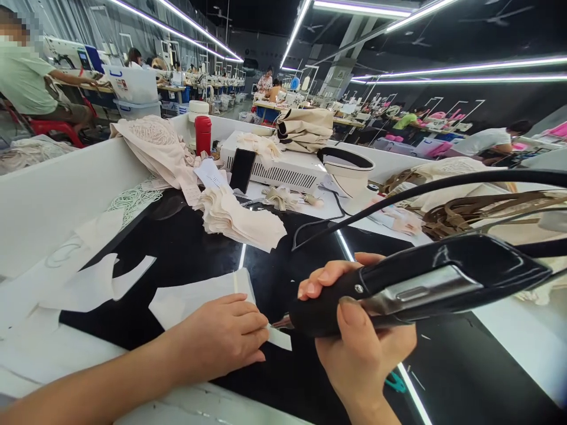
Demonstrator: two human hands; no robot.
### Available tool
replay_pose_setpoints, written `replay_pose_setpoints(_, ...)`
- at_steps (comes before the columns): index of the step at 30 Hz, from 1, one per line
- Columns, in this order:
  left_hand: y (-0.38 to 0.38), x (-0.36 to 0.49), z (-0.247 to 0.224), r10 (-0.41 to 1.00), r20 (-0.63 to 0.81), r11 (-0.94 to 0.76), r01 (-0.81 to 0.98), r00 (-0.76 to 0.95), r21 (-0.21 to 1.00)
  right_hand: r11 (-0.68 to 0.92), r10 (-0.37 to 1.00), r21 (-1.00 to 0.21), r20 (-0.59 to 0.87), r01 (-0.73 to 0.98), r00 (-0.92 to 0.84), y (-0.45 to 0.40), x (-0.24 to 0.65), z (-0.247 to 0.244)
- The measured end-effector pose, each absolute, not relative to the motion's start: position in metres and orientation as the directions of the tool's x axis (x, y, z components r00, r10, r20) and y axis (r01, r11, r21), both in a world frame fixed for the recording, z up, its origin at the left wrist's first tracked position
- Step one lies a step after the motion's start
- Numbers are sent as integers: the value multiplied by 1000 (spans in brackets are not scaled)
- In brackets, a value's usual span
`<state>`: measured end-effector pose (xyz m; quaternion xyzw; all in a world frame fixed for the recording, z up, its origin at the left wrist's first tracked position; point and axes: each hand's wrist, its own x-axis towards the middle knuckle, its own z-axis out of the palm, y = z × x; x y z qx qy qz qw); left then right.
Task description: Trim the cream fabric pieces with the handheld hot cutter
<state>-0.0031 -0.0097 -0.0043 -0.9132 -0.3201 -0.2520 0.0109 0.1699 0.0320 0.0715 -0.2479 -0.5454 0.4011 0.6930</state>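
Gripped in my right hand [363, 336] is a black handheld tool [416, 277] with a silver lever and a cable, its narrow metal tip pointing left. My left hand [230, 333] lies flat, fingers together, on a pale fabric piece [190, 298] over the black table surface [283, 378]. The tool's tip is beside my left fingertips, at a light strip [280, 339] that sticks out from under them. Whether the tip touches the strip is hard to tell.
Stacked beige pieces [239, 218], a phone [242, 170], a white vented box [274, 168] and a red bottle [202, 134] stand beyond my hands. Cut fabric [95, 283] lies left; brown straps [469, 209] lie right. A teal object [395, 382] is below my right hand. People sit at machines behind.
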Motion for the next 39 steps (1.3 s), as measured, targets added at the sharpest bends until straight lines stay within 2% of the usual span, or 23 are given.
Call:
replay_pose_setpoints(10,-10,-3,-3,585,465,-793,589,665,156,530,842,-794,533,-297,76,33,170,71)
replay_pose_setpoints(15,-10,-2,-2,587,459,-792,590,667,156,540,840,-788,526,-297,132,29,178,76)
replay_pose_setpoints(24,-9,-4,-2,579,470,-797,583,666,156,552,834,-798,533,-242,141,29,182,71)
replay_pose_setpoints(33,-7,-5,5,604,422,-791,571,676,217,541,831,-769,552,-339,74,21,173,71)
replay_pose_setpoints(39,-5,-7,6,602,405,-795,560,688,233,536,832,-771,552,-343,59,19,168,65)
